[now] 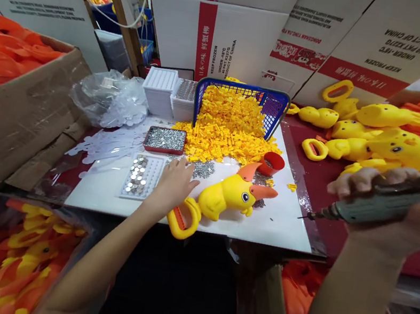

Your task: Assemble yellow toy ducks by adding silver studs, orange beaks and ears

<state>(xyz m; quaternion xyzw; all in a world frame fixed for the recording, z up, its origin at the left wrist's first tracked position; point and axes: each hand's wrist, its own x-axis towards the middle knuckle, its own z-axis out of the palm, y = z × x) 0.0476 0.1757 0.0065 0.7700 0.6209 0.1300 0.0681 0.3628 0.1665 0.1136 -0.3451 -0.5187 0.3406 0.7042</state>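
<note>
Head view: white-topped table (281,233), with a bulbous yellow plastic bird toy with an orange bill (222,200) lying on its side near the front edge, bill parted and pointing right; its yellow loop handle with a red-orange insert (191,217) overhangs the edge. Left hand (176,183) palm down just left of the toy, fingers bent toward a loose heap of small silvery metal pieces (204,170); cannot tell whether anything is pinched beneath them. Its wrist lies just by the loop handle. Right hand (378,238) raised at right, wrapped around a grey-green electric screwdriver (375,208), thin dark bit directed left, well apart from the toy. Just left of the left hand, a white gridded plastic tray (157,166) partly filled with silver discs (137,171); behind it, a shallow red rectangular tray (163,151) of metal bits. Beyond, a blue plastic mesh basket (284,105) spills small yellow plastic pieces (223,127) onto the table. Red cup (279,164) behind the toy's bill, metal bits inside. Left rear: stacked white trays (159,88), crumpled clear plastic bag (110,99). Right: more yellow bird toys (402,150) piled on a dark red surface (295,134).
</note>
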